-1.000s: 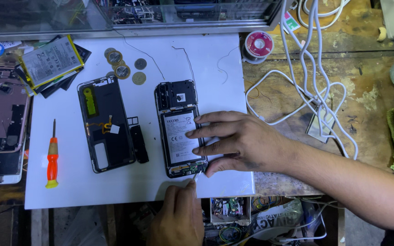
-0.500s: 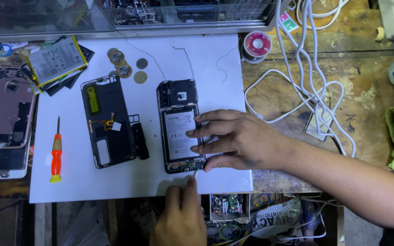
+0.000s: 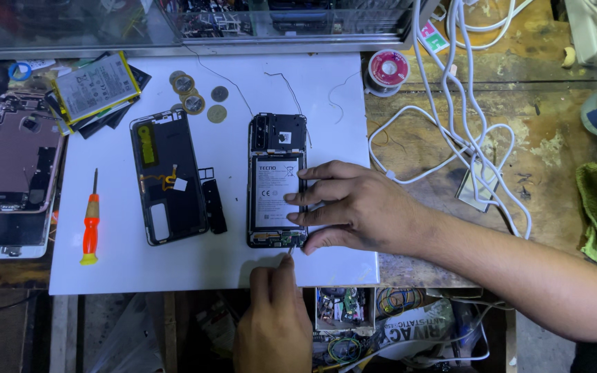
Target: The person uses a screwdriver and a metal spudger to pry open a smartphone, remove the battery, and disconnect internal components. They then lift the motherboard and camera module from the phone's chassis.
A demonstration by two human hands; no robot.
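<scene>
On the white mat (image 3: pixel 209 266) we pin the opened phone (image 3: pixel 276 181) flat with our right hand (image 3: pixel 361 207), its fingers spread, while our left hand (image 3: pixel 274 314) pinches a thin tool (image 3: pixel 290 251) at its lower edge.

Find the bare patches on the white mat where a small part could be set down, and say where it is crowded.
Free: the mat's front strip between screwdriver and left hand; the far right corner above the right hand. Crowded: around the open phone, back cover, coins and the battery corner.
</scene>
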